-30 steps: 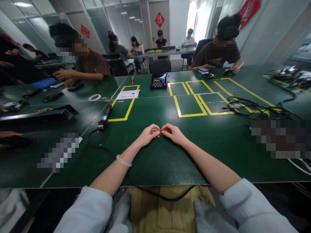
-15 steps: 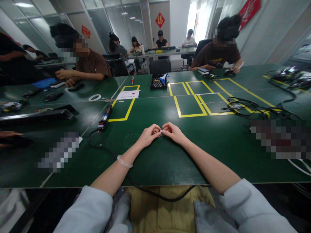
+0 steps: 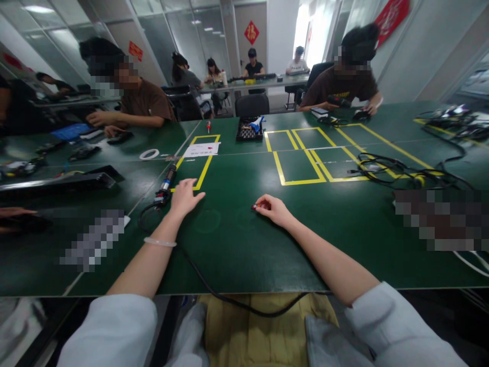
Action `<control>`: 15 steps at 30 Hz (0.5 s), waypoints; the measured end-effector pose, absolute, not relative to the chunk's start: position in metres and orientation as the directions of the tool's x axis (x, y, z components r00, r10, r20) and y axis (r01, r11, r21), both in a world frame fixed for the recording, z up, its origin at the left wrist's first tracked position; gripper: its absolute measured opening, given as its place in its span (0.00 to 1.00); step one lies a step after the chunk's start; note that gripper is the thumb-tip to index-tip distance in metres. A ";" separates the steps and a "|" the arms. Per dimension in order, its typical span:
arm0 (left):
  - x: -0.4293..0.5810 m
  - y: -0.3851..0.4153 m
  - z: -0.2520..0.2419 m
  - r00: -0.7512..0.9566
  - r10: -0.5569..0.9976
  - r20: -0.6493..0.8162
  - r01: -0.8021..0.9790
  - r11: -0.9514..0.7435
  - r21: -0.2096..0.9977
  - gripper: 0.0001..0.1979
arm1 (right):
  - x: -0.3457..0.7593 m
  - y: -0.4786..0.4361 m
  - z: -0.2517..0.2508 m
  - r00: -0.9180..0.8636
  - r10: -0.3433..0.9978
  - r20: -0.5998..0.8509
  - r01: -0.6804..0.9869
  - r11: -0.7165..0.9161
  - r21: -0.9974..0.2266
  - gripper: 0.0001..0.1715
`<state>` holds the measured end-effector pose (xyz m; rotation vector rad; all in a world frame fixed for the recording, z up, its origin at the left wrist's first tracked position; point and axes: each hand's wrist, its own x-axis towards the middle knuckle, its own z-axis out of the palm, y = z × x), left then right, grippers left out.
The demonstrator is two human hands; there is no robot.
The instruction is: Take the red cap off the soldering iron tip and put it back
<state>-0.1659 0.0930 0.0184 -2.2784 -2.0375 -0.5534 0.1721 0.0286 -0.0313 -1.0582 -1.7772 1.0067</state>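
Observation:
My right hand [image 3: 272, 210] pinches a small reddish part [image 3: 254, 207] with a pale bit on it, just over the green table [image 3: 237, 255]. The part is too small for me to tell its kind. To the left, my left hand [image 3: 185, 199] is open and holds nothing, its fingers spread. Close beside that hand lies a dark cylindrical tool [image 3: 168, 178] with a blue band and a black cable [image 3: 208, 285], which runs over the table's front edge.
A black tray [image 3: 249, 131] holding a blue and white item stands at the back. White paper [image 3: 202, 149] and a tape roll [image 3: 148, 154] lie left of it. Tangled black cables [image 3: 378, 165] cover part of the right side. Two people sit across the table.
My left hand has parted from my right hand, moved left toward the cylindrical tool and opened. My right hand stays in nearly the same place, keeping the small reddish part.

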 end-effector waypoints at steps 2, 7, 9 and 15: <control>-0.205 0.100 0.022 -0.122 0.952 0.281 0.991 0.101 0.087 0.32 | 0.172 0.029 -0.032 -0.311 0.920 0.240 0.246 0.322 -0.914 0.13; -0.268 0.110 0.026 -0.292 0.956 0.029 0.954 0.293 -0.057 0.28 | 0.172 0.029 -0.033 -0.311 0.924 0.223 0.252 0.307 -0.918 0.13; -0.277 0.112 0.026 -0.254 0.967 -0.013 0.966 0.253 -0.057 0.25 | 0.172 0.029 -0.032 -0.310 0.923 0.227 0.260 0.311 -0.914 0.13; -0.267 0.107 0.019 -0.194 0.979 0.056 0.981 0.192 0.036 0.28 | 0.173 0.030 -0.033 -0.296 0.924 0.240 0.298 0.329 -0.896 0.12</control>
